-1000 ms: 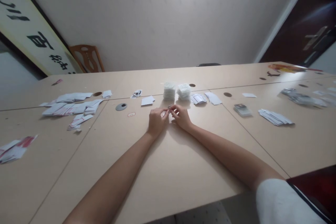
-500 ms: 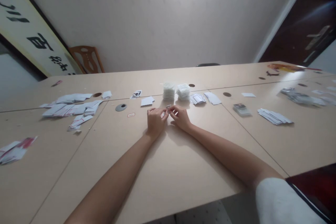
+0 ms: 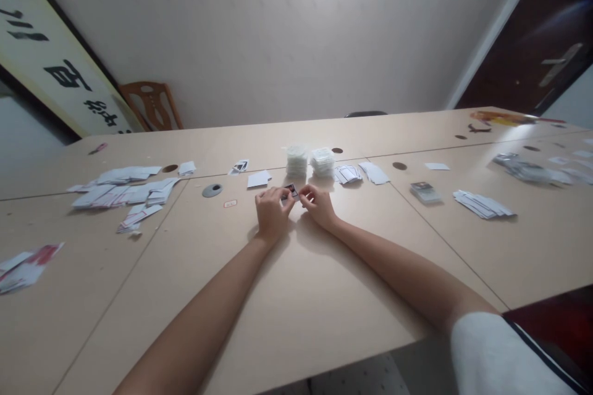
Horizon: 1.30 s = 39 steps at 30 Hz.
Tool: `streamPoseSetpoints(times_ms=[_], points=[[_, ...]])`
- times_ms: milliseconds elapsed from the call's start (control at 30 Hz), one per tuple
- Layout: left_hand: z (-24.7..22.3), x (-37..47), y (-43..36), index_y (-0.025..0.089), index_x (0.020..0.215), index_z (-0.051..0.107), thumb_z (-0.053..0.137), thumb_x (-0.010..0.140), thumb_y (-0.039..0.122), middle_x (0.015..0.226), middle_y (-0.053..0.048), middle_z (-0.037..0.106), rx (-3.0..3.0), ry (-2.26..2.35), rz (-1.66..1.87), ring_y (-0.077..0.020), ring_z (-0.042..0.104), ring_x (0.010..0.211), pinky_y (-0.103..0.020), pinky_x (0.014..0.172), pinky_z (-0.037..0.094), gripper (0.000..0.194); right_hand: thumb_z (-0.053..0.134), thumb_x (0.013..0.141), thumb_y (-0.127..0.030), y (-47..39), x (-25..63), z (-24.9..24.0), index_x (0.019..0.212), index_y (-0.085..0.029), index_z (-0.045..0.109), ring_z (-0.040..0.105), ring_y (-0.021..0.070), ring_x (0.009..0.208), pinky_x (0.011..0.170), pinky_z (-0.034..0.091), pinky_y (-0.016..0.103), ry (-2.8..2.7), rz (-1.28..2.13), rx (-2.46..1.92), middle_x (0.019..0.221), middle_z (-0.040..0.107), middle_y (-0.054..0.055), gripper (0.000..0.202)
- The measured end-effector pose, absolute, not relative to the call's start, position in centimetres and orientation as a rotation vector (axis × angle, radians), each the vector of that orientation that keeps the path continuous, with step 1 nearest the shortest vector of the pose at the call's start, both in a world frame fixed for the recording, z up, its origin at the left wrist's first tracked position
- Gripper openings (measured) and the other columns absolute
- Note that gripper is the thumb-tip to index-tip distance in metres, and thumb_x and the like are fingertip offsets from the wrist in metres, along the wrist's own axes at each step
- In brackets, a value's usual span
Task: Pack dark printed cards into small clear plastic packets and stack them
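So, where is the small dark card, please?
In the head view, the dark card is near the centre, in the left hand, this side of the pale stacks.

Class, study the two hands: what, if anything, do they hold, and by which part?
A small dark card, pinched toward its left side by the left hand; the right hand is at its right edge, but its grip cannot be told.

Wooden chair (image 3: pixel 152 102) and dark door (image 3: pixel 514 43)
Calligraphy panel (image 3: pixel 44 52) near the chair; 1 silvery handle (image 3: pixel 562 64) on the door.
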<state>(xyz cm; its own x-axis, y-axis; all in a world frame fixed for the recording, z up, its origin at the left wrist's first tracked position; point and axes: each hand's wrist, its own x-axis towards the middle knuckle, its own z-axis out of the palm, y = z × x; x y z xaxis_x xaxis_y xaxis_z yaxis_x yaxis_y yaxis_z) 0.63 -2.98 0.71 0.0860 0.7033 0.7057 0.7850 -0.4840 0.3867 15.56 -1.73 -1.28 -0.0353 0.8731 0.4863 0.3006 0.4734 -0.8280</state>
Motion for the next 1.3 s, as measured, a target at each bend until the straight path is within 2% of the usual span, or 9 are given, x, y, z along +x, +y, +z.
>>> streamPoseSetpoints(times_ms=[200, 467, 567, 700, 900, 1000, 1167, 1300], points=[[0.95, 0.69, -2.99, 0.020, 0.081, 0.058, 0.054, 0.087, 0.019, 0.082, -0.004, 0.068, -2.228, -1.654, -1.379, -0.0231, 0.063, 0.084, -0.036, 0.080, 0.037, 0.008, 0.055, 0.076, -0.025, -1.47, 15.72, -1.40, 0.074, -0.020, 0.056, 0.061, 0.0140, 0.056, 0.053, 0.047, 0.025, -1.498, 0.717, -1.077, 0.068, 0.062, -0.002, 0.005], [0.97, 0.57, -2.85, 0.020, 0.089, 0.057, 0.046, 0.094, 0.023, 0.087, -0.004, 0.068, -2.163, -1.685, -1.478, -0.0232, 0.062, 0.089, -0.037, 0.084, 0.036, 0.012, 0.054, 0.075, -0.025, -1.48, 15.95, -1.15, 0.074, -0.019, 0.056, 0.061, 0.0119, 0.051, 0.045, 0.046, 0.023, -1.408, 0.805, -1.074, 0.073, 0.061, -0.001, 0.007], [0.99, 0.64, -2.91, 0.021, 0.088, 0.057, 0.055, 0.091, 0.028, 0.089, -0.004, 0.068, -2.184, -1.681, -1.481, -0.0238, 0.062, 0.093, -0.037, 0.085, 0.036, 0.008, 0.054, 0.075, -0.025, -1.49, 16.00, -1.11, 0.075, -0.018, 0.056, 0.061, 0.0117, 0.050, 0.044, 0.045, 0.023, -1.390, 0.821, -1.063, 0.073, 0.060, -0.002, 0.007], [0.94, 0.86, -3.04, 0.022, 0.093, 0.060, 0.069, 0.084, 0.034, 0.100, -0.004, 0.070, -2.272, -1.635, -1.397, -0.0259, 0.060, 0.103, -0.038, 0.088, 0.035, 0.017, 0.056, 0.075, -0.026, -1.62, 15.90, -1.11, 0.075, -0.019, 0.056, 0.060, 0.0115, 0.050, 0.045, 0.045, 0.023, -1.403, 0.844, -1.025, 0.071, 0.061, -0.002, 0.008], [0.88, 0.64, -2.90, 0.024, 0.088, 0.065, 0.063, 0.087, 0.024, 0.099, -0.005, 0.069, -2.281, -1.700, -1.250, -0.0274, 0.059, 0.103, -0.040, 0.088, 0.035, 0.001, 0.057, 0.074, -0.025, -1.70, 15.83, -1.14, 0.073, -0.019, 0.057, 0.060, 0.0116, 0.047, 0.041, 0.042, 0.021, -1.436, 0.890, -0.993, 0.066, 0.060, -0.003, 0.006], [0.92, 0.59, -2.93, 0.023, 0.086, 0.064, 0.062, 0.088, 0.021, 0.095, -0.004, 0.071, -2.319, -1.647, -1.258, -0.0262, 0.060, 0.101, -0.040, 0.090, 0.034, 0.004, 0.060, 0.075, -0.027, -1.61, 15.92, -1.07, 0.072, -0.019, 0.058, 0.058, 0.0106, 0.045, 0.041, 0.043, 0.022, -1.416, 0.912, -0.990, 0.066, 0.059, -0.003, 0.009], [0.97, 0.83, -3.19, 0.023, 0.083, 0.062, 0.059, 0.088, 0.021, 0.089, -0.003, 0.073, -2.394, -1.610, -1.270, -0.0241, 0.063, 0.094, -0.041, 0.091, 0.033, 0.007, 0.065, 0.078, -0.042, -1.47, 16.10, -0.94, 0.075, -0.019, 0.060, 0.053, 0.0090, 0.043, 0.041, 0.042, 0.022, -1.364, 0.958, -0.961, 0.067, 0.060, -0.003, 0.023], [0.91, 0.83, -3.14, 0.022, 0.081, 0.062, 0.060, 0.087, 0.020, 0.087, -0.002, 0.073, -2.386, -1.625, -1.307, -0.0235, 0.064, 0.091, -0.041, 0.091, 0.033, 0.007, 0.068, 0.075, -0.040, -1.46, 16.15, -0.87, 0.071, -0.019, 0.058, 0.051, 0.0085, 0.041, 0.039, 0.040, 0.022, -1.333, 0.984, -0.963, 0.063, 0.058, -0.004, 0.023]])
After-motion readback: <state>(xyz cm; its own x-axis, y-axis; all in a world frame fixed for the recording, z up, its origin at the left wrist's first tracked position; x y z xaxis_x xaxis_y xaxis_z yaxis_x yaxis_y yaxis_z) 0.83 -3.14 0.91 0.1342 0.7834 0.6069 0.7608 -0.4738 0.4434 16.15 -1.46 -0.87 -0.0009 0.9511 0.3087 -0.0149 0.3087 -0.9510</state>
